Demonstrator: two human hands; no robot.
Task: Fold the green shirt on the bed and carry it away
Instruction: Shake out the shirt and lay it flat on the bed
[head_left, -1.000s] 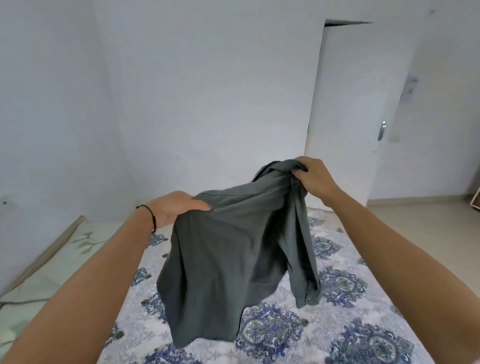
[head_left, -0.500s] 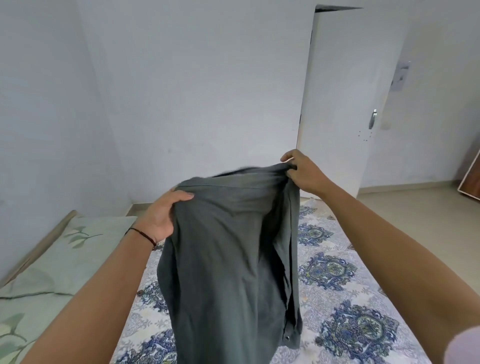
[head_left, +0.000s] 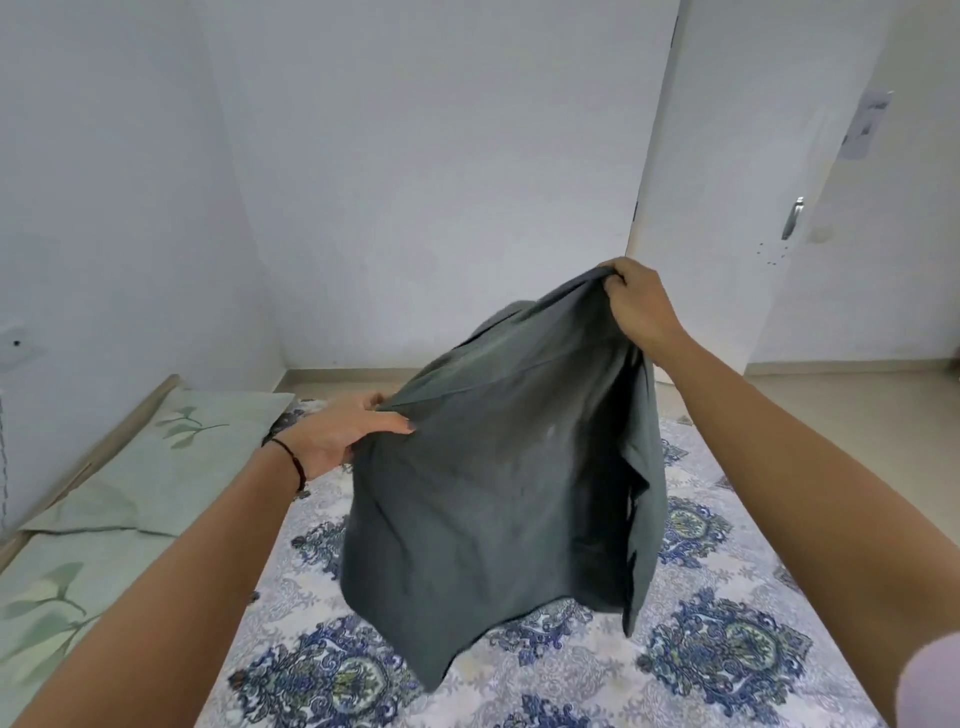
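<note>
The green shirt (head_left: 498, 467) hangs in the air above the bed (head_left: 727, 649), gripped at its top edge by both hands. The right hand (head_left: 641, 306) is clenched on a bunched upper corner, the higher of the two holds, out toward the white door (head_left: 727, 182). The left hand (head_left: 340, 434), a dark band on its wrist, pinches the opposite corner lower down, thumb laid over the cloth. The fabric slopes between them and drapes down, its lower hem close over the patterned sheet. A pale green pillow (head_left: 171, 457) lies at the left.
</note>
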